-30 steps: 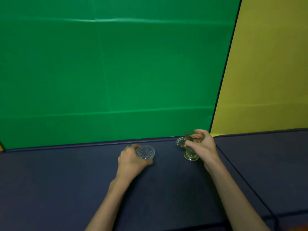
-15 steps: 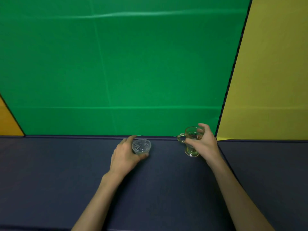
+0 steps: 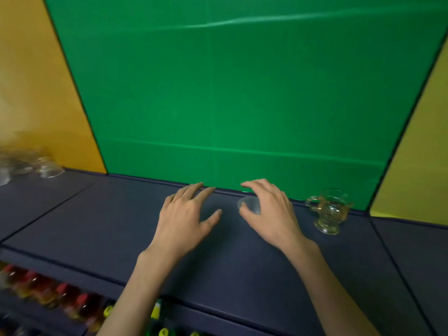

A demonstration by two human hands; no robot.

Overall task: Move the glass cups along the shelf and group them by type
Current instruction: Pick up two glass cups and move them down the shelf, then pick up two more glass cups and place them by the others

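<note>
A small clear ribbed cup [image 3: 249,204] stands on the dark blue shelf [image 3: 97,226] near the back wall. My right hand [image 3: 269,214] curls over it, thumb on its left side and fingers behind it. Just left of the cup, my left hand [image 3: 186,214] hovers flat with fingers spread, holding nothing. A footed glass mug with a handle [image 3: 327,212] stands upright and alone to the right of my right hand. The view is blurred by motion.
A blurred group of several clear glasses [image 3: 36,166] stands at the far left of the shelf. Behind the shelf are green [image 3: 230,93] and yellow wall panels. Below the shelf's front edge runs a row of red-capped bottles [image 3: 48,292].
My right hand let go of the handled mug and moved left onto the small cup. My left hand released that cup and opened. The view swung left, showing the glasses at far left.
</note>
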